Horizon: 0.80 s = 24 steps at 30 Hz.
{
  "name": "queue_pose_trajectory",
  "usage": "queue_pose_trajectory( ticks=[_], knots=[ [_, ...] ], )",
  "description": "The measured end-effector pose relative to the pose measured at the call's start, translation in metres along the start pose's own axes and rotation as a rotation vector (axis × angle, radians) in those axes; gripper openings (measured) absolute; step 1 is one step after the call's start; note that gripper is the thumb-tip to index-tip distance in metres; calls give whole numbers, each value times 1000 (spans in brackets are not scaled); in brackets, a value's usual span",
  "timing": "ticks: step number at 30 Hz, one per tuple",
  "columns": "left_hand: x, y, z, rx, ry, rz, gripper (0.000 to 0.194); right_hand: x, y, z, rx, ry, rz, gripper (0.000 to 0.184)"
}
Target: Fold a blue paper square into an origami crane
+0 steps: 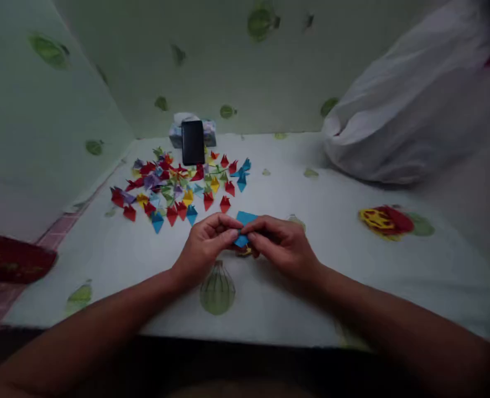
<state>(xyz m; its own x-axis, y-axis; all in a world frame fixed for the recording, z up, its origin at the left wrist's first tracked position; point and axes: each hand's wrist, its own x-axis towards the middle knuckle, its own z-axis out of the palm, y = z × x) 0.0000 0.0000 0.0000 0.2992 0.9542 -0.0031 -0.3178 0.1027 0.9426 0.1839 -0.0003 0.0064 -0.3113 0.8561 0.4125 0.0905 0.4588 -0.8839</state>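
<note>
A small piece of blue folded paper [246, 218] is pinched between my two hands, just above the white cloth. My left hand [209, 237] closes thumb and fingers on its left side. On the opposite side my right hand [284, 243] grips it the same way. Part of the paper is hidden by the fingers. Beneath them a small yellowish and dark thing [244, 252] shows, too covered to name. Just beyond my hands lie many folded paper pieces [181, 209] in red, blue, yellow, purple and green.
A black phone [193, 142] leans against a tissue box [210, 132] at the back. A big white bag [378, 121] stands at the back right. Red and yellow items [384, 221] lie on the right of the cloth [278, 309]. A dark red object [15, 260] sits at the left edge.
</note>
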Motion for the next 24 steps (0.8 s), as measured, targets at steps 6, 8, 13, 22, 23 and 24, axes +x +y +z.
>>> queue_pose_trajectory(
  ticks=[6,8,13,22,23,24],
  knots=[
    [-1,4,1,80,5,70,16,-1,-4,2,-20,19,33,12],
    [-1,5,2,111,-3,99,19,-1,-3,2,25,11,74,11],
    [2,7,2,188,48,155,22,-1,1,2,195,-15,213,13],
    [0,11,4,303,117,184,23,4,2,1,294,-27,303,19],
    [0,11,5,308,112,185,23,4,2,1,279,-40,309,18],
    [0,11,5,308,104,182,22,4,2,1,260,-48,312,18]
  ],
)
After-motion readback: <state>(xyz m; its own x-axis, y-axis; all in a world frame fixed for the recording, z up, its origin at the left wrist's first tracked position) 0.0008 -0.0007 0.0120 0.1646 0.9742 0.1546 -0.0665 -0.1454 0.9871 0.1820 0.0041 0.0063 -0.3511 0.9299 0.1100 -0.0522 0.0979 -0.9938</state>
